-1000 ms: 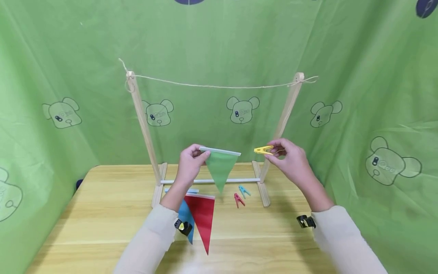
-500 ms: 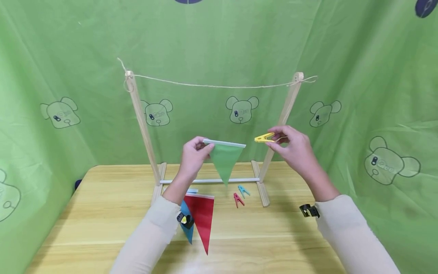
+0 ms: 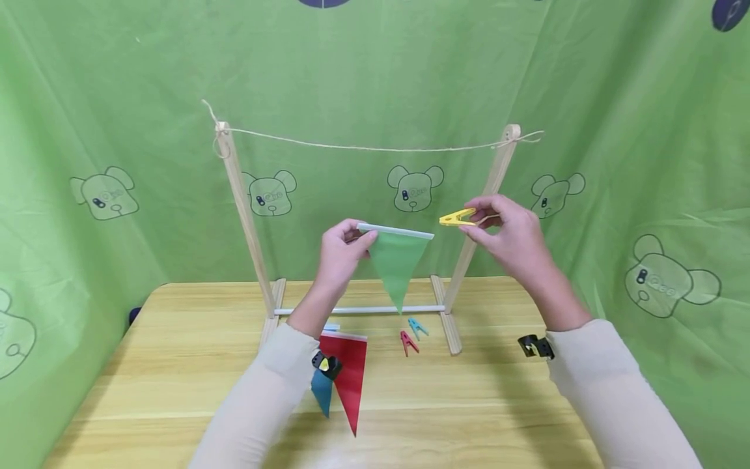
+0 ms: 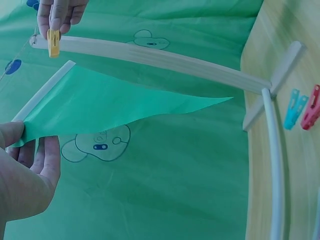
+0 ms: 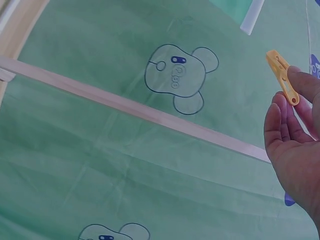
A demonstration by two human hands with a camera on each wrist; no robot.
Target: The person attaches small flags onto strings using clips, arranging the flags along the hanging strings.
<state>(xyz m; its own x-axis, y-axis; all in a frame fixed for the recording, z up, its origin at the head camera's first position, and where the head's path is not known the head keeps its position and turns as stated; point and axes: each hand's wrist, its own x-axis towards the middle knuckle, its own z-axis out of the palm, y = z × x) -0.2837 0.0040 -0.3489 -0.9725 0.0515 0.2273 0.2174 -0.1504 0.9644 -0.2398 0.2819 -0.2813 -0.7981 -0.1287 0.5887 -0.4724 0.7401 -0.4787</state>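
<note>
Though apart, green pennant (image 3: 400,260) and yellow clothespin (image 3: 451,219) between the hands (image 3: 340,255) (image 3: 514,236)

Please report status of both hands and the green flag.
Left hand holds green flag. Right hand pinches yellow clip. Flag apart from string, unclipped. No visible obstruction.

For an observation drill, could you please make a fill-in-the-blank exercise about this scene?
The left hand holds the ____ flag.
The right hand pinches a ____ clothespin.
A red pennant and another coloured ____ lie on the table.
Things hanging from the string number ____.

Missing words: green; yellow; blue; zero.
</note>
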